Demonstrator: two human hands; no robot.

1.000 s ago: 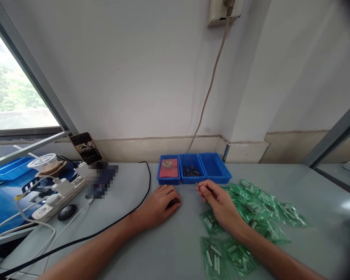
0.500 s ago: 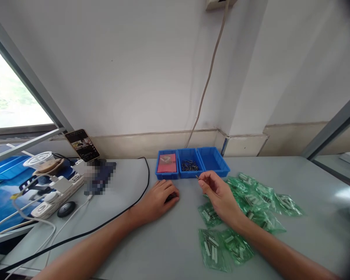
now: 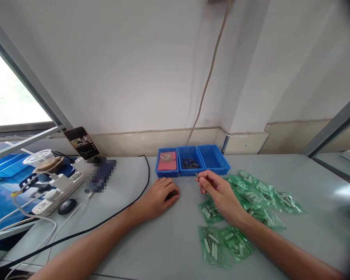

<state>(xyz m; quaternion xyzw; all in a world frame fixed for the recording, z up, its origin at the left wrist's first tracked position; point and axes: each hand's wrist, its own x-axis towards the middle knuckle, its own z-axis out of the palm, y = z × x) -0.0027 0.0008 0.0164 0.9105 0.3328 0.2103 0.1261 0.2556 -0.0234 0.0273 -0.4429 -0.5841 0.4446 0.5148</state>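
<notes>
My left hand (image 3: 160,197) rests on the table with its fingers curled over a small dark clump (image 3: 171,195), too hidden to name. Between the thumb and forefinger of my right hand (image 3: 217,190) is a small screw-like metal piece (image 3: 196,175), its tip pointing up and left. Just beyond it, the middle blue bin (image 3: 180,165) contains several dark, thin metal pieces of screw-like shape (image 3: 189,163). Around and under my right forearm lie several green plastic bags (image 3: 214,247) with white cylinders and metal rods inside.
A blue bin (image 3: 157,171) with a red card and a small clear bag stands left of the middle one; another blue bin (image 3: 212,159) stands right. On the left are a phone (image 3: 81,142), a power strip (image 3: 37,212), a black mouse (image 3: 67,206), a lidded cup (image 3: 40,159) and cables.
My right hand has turned slightly, and the metal piece in its pinch now points more upward. My left hand stays in place. The view has shifted a little.
</notes>
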